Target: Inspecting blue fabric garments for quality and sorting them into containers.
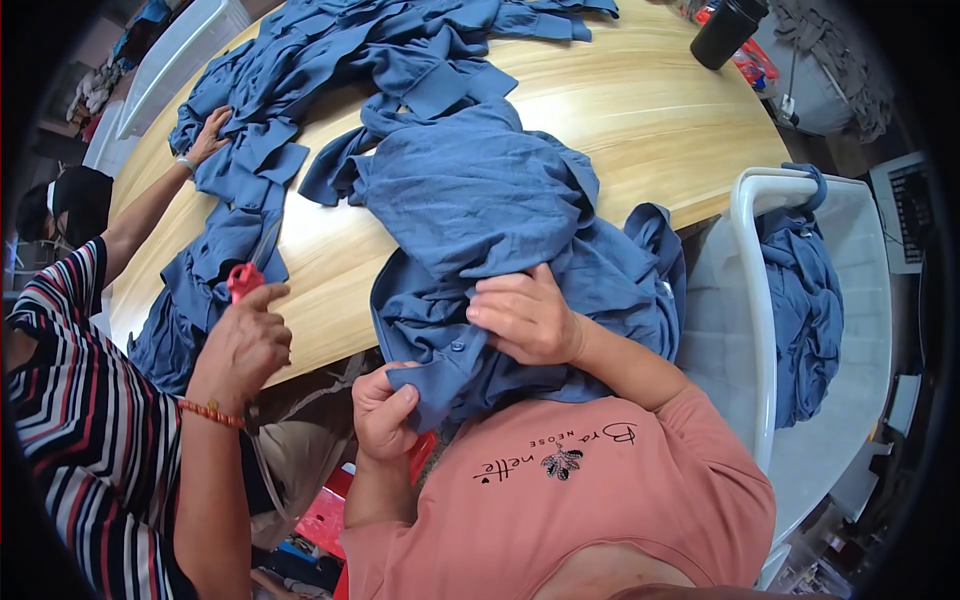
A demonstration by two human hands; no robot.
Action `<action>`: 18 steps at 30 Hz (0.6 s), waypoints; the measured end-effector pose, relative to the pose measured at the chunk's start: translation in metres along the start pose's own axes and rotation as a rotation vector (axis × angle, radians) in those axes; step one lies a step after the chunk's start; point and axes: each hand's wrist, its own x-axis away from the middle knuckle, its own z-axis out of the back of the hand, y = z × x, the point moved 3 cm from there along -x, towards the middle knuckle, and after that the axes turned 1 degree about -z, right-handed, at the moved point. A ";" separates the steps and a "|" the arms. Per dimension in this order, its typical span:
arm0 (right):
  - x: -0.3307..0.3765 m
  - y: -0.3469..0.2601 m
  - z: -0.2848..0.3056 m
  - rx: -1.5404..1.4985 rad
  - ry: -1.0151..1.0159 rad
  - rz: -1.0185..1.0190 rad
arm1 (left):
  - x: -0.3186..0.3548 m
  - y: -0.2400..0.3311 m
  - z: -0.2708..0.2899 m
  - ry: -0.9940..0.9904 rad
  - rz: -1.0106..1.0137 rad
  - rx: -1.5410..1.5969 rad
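Observation:
A blue shirt (480, 190) lies rumpled over the near edge of the table in front of me, part of it hanging down toward my lap. My left hand (385, 410) pinches a pointed corner of it between thumb and fingers. Just above that corner a small button (458, 346) shows on the cloth. Further right, my right hand (530, 315) is closed on a fold of the same shirt, its fingers bent toward the left. The cloth under its palm is hidden.
A pale wooden table (650, 120) carries more blue shirts (330, 50). At left, a co-worker in stripes holds a red-handled tool (243, 280), other hand (208, 135) on cloth. To my right stands a white bin (755, 300) holding blue garments (800, 310). A black cup (728, 35) stands far right.

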 end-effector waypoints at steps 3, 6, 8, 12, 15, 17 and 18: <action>-0.005 -0.012 -0.003 -0.055 -0.029 0.127 | 0.004 0.000 0.006 -0.129 0.020 0.052; -0.005 -0.011 -0.010 -0.160 -0.091 0.126 | 0.000 0.000 0.011 -0.457 -0.043 -0.122; -0.002 -0.010 -0.008 -0.209 -0.118 0.131 | -0.012 0.005 0.006 -0.365 -0.120 -0.311; 0.004 -0.022 0.003 -0.235 -0.278 0.141 | -0.047 0.001 0.000 -0.277 -0.441 -1.051; 0.003 -0.038 0.014 -0.249 -0.320 0.170 | -0.060 -0.008 -0.034 -0.522 -0.639 -1.397; 0.003 -0.038 0.020 -0.231 -0.336 0.200 | -0.066 -0.020 -0.043 -0.686 -0.562 -1.428; 0.002 -0.038 0.024 -0.228 -0.344 0.188 | -0.070 -0.023 -0.045 -0.703 -0.601 -1.437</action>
